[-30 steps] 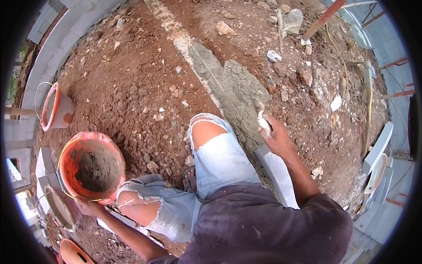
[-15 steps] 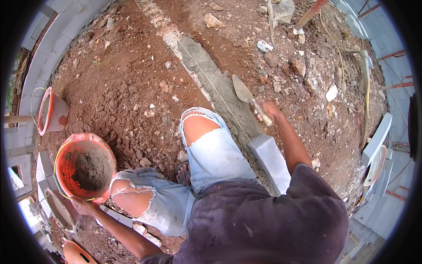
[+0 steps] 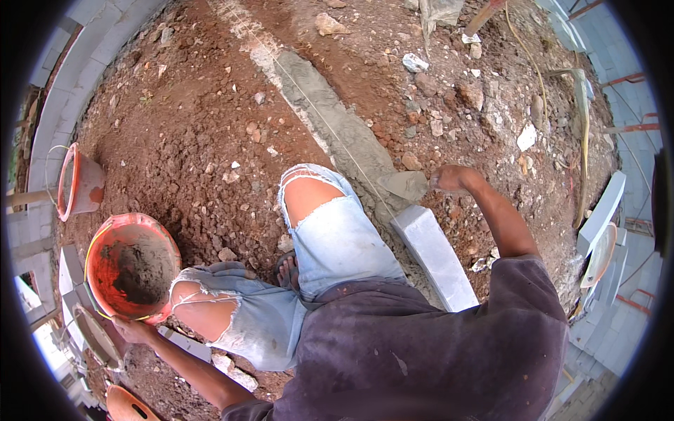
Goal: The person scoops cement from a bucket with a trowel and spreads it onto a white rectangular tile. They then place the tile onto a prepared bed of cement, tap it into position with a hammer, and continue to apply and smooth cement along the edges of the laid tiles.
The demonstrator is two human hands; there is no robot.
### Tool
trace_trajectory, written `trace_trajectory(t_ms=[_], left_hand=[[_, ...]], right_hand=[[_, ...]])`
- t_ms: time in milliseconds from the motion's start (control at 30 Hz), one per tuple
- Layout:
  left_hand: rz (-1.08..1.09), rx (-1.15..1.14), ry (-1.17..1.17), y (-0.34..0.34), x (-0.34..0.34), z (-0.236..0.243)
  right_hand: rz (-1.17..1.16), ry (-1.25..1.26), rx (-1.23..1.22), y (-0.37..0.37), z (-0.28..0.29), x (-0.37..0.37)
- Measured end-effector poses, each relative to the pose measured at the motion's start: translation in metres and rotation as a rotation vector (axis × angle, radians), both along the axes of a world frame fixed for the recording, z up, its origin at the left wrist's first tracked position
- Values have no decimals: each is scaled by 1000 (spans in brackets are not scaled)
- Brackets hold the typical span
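Observation:
My right hand (image 3: 453, 178) is closed around the handle of a trowel (image 3: 406, 184). The trowel's blade lies at the right edge of a strip of wet grey mortar (image 3: 337, 116), just beyond the far end of a pale grey block (image 3: 437, 258). My fist hides most of the handle. A taut string (image 3: 351, 158) runs along the mortar toward the block. On the left, my left hand (image 3: 130, 330) grips the near rim of an orange bucket (image 3: 105, 270), which tilts toward me. Grey mortar (image 3: 151, 263) coats its inside.
A smaller orange bucket (image 3: 88, 188) stands farther left. Stones and rubble (image 3: 469, 95) lie on the reddish soil to the right. More blocks (image 3: 602, 214) lean at the far right, and a wooden post (image 3: 484, 19) stands at the upper right. Block walls curve round both sides.
My right hand has moved slightly right and the trowel has swung round, its blade now sideways and low on the mortar's edge. My left hand stays on the bucket.

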State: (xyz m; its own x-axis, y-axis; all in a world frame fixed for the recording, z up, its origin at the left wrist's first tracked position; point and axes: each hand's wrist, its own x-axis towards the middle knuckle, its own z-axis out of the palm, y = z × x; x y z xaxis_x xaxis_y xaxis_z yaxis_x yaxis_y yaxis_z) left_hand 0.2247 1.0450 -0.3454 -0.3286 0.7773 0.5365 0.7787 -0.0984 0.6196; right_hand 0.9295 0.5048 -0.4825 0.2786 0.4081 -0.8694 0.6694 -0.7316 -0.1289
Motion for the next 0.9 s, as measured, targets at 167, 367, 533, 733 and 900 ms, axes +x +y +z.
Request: trace_trajectory(t_ms=[167, 367, 533, 733, 900], left_hand=[[-24, 59, 55, 1, -8, -5], [-64, 148, 170, 17, -46, -11], [-13, 25, -41, 16, -28, -10], [-18, -9, -116, 11, -19, -7], [7, 86, 64, 30, -73, -24]], right_hand=[[-33, 21, 46, -2, 21, -15], [75, 31, -147, 25, 14, 3], [260, -88, -190, 59, 23, -1], [299, -112, -172, 74, 46, -4], [-105, 76, -46, 64, 21, 2]])
